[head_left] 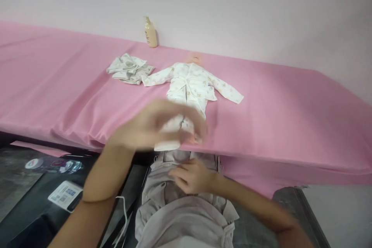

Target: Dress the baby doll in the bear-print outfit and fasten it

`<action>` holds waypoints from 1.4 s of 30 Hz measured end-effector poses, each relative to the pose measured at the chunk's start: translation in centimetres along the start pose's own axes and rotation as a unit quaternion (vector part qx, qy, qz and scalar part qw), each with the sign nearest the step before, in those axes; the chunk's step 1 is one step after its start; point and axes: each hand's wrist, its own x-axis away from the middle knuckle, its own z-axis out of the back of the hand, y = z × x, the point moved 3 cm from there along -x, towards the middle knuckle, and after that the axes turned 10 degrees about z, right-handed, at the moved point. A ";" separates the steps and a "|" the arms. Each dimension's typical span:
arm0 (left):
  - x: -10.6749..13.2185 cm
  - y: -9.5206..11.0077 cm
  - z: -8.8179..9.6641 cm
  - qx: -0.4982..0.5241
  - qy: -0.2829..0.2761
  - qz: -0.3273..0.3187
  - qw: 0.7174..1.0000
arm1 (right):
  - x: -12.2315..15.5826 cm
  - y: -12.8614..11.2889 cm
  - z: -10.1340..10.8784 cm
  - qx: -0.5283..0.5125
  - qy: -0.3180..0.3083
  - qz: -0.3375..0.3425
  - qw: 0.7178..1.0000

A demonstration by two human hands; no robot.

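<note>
A doll (196, 59) lies on its back on the pink-covered table, wearing a white patterned baby jacket (192, 79) with both sleeves spread out. White trousers (200, 105) cover its legs, which reach towards the table's near edge. Above these legs hovers my left hand (154, 124), blurred by motion, thumb and fingers curved with a gap between them. I cannot tell whether it touches the cloth. Over my lap, my right hand (193, 176) is curled against my beige clothing (186, 217); what its fingers hold, if anything, is hidden.
Folded white cloth (129, 69) lies left of the doll. A cream pump bottle (150, 33) stands by the wall. The pink cover (276, 124) drapes over the table edge. Lower left, a clear plastic bottle (55, 164), a white card (66, 195) and a white cable (124, 217) are visible.
</note>
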 end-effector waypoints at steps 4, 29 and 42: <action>-10.4 -2.8 7.1 -0.074 0.286 -0.041 0.955 | -5.7 4.5 11.4 0.133 -0.010 0.034 0.991; -27.1 -16.9 8.5 -0.550 0.115 0.217 0.798 | -18.0 31.1 20.9 0.174 0.365 -0.279 0.871; -26.4 -18.0 8.5 -0.543 0.152 0.235 0.792 | -17.9 31.2 20.5 0.179 0.336 -0.241 0.893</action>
